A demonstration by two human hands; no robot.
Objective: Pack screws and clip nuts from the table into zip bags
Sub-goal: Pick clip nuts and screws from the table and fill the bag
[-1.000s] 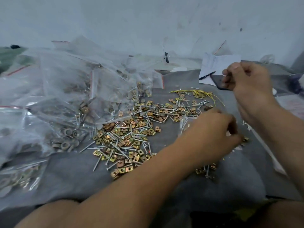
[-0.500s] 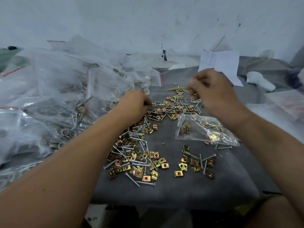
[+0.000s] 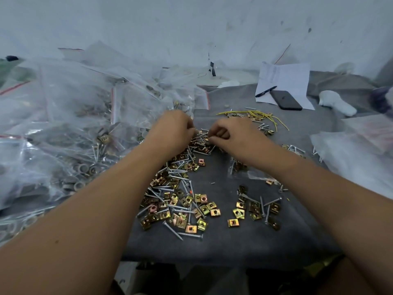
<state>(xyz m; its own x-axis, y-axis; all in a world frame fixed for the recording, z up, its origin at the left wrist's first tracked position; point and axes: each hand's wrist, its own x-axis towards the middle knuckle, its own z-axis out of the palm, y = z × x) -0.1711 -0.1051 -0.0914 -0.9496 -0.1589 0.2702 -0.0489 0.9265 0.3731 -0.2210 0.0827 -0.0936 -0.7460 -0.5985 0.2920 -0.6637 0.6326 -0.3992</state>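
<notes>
Head view. Both hands now meet at frame center over the far end of the loose pile; half a second ago they were apart, left hand lower left of center, right hand at upper right. Left hand [image 3: 174, 133] has its fingers curled down into the screws [image 3: 180, 207] and clip nuts [image 3: 204, 208]; what it grips is hidden, cannot tell. Right hand [image 3: 236, 138] has thumb and fingers curled together, pinching something small and silvery at the fingertips, likely a screw, too small to be sure. The two sets of fingertips are near each other, not touching.

The pile runs from center down to lower center on the grey cloth of the bench [image 3: 223, 243]. A smaller cluster of nuts and screws lies right of it, lower center-right. The small zip bag [image 3: 251, 174] with a few nuts inside lies flat just under the right forearm, more covered than before.

Left half of frame: heap of filled zip bags [image 3: 70, 128], unchanged. Upper right: yellow wires [image 3: 255, 113] with a few nuts, a sheet of paper [image 3: 285, 81] carrying a pen [image 3: 265, 91] and a dark phone [image 3: 286, 100]; phone and pen were not visible 0.5 s ago. White object [image 3: 336, 102] far right, clear plastic [image 3: 357, 150] at right edge.
</notes>
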